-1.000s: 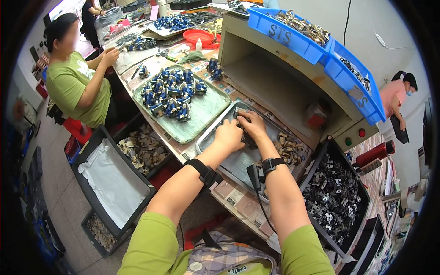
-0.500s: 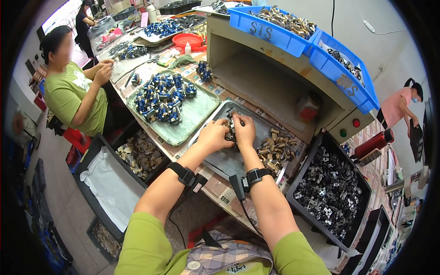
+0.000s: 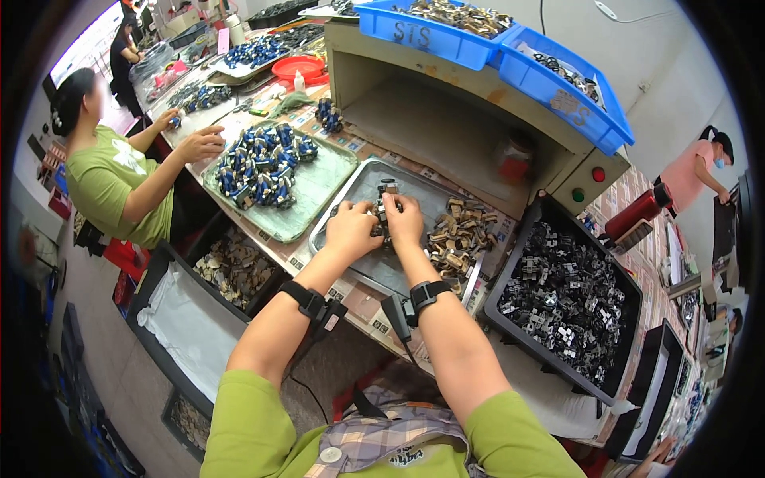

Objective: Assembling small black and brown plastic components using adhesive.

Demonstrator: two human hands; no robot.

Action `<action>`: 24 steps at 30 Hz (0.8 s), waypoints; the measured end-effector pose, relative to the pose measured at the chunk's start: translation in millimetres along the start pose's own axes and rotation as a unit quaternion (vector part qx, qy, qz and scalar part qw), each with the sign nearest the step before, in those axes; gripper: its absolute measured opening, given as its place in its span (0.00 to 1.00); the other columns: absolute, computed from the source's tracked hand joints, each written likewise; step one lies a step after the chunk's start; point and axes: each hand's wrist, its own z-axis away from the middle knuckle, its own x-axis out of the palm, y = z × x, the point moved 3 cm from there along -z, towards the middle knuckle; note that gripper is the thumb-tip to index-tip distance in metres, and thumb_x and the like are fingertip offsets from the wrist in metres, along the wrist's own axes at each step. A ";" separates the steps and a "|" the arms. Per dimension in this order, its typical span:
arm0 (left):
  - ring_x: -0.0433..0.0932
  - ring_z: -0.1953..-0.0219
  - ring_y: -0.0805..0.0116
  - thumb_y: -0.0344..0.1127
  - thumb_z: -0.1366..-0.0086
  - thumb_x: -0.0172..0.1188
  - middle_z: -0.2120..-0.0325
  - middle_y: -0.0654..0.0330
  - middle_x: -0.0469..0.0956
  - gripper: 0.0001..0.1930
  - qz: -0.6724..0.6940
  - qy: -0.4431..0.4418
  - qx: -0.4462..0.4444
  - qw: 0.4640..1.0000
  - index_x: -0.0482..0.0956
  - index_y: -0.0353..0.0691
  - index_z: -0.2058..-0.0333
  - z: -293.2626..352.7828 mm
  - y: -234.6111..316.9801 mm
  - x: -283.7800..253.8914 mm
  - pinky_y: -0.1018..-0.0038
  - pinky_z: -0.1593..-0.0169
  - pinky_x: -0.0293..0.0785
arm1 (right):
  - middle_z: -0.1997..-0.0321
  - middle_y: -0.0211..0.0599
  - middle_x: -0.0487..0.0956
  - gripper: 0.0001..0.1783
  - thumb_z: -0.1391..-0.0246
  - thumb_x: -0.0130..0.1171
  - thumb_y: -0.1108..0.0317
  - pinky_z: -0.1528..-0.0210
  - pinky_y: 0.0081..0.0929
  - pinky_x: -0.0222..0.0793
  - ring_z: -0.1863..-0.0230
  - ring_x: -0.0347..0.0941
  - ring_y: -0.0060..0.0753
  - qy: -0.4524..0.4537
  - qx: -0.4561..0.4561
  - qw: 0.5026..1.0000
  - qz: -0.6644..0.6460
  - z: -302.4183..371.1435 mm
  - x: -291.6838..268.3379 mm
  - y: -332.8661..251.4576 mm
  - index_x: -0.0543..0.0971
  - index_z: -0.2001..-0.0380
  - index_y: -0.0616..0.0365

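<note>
Over a grey metal tray (image 3: pixel 343 209), my left hand (image 3: pixel 352 231) and my right hand (image 3: pixel 403 220) are close together, fingers curled round small black-and-silver metal parts (image 3: pixel 388 189). One part juts up beyond my fingertips; how many are gripped, and their exact kind, is hidden by the fingers. Beside my right hand, a heap of loose brass-coloured metal pieces (image 3: pixel 460 233) fills the tray's right side. Left of this tray, a pale green tray (image 3: pixel 323 179) carries a pile of blue-and-silver parts (image 3: pixel 263 167).
On the right stands a black bin (image 3: pixel 558 295) of small black-and-silver pieces. Beyond the tray is an open-fronted metal housing (image 3: pixel 422 119) with blue bins (image 3: pixel 558 95) on top. A person in green (image 3: pixel 119 179) works at the left. A red bottle (image 3: pixel 637 211) lies tilted at the right.
The view has shifted slightly, so the bench appears further left and higher. A part now shows above my fingertips. The person at left has moved their hands apart.
</note>
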 end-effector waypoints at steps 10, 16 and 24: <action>0.72 0.62 0.55 0.41 0.59 0.63 0.57 0.60 0.72 0.15 0.097 0.063 -0.013 0.993 0.79 0.39 0.72 2.3 14.9 -20.4 0.66 0.58 0.70 | 0.70 0.40 0.77 0.14 0.57 0.55 0.55 0.63 0.35 0.67 0.66 0.72 0.46 0.102 0.013 0.993 -0.048 3.3 -14.7 -24.8 0.80 0.74 0.54; 0.71 0.63 0.53 0.37 0.59 0.63 0.56 0.58 0.72 0.14 0.087 0.150 -0.015 0.985 0.78 0.36 0.73 0.6 17.7 -73.9 0.66 0.57 0.67 | 0.71 0.35 0.76 0.10 0.56 0.55 0.59 0.63 0.34 0.65 0.67 0.69 0.44 0.166 -0.076 0.977 -0.112 -2.9 -22.2 -91.9 0.79 0.77 0.52; 0.68 0.52 0.53 0.28 0.64 0.64 0.55 0.52 0.71 0.14 0.057 0.267 0.165 0.948 0.76 0.32 0.74 -21.2 103.1 -157.5 0.66 0.51 0.64 | 0.73 0.38 0.73 0.09 0.55 0.53 0.64 0.61 0.35 0.60 0.68 0.67 0.42 0.257 -0.233 0.923 -0.168 -19.1 -141.6 -176.6 0.76 0.78 0.59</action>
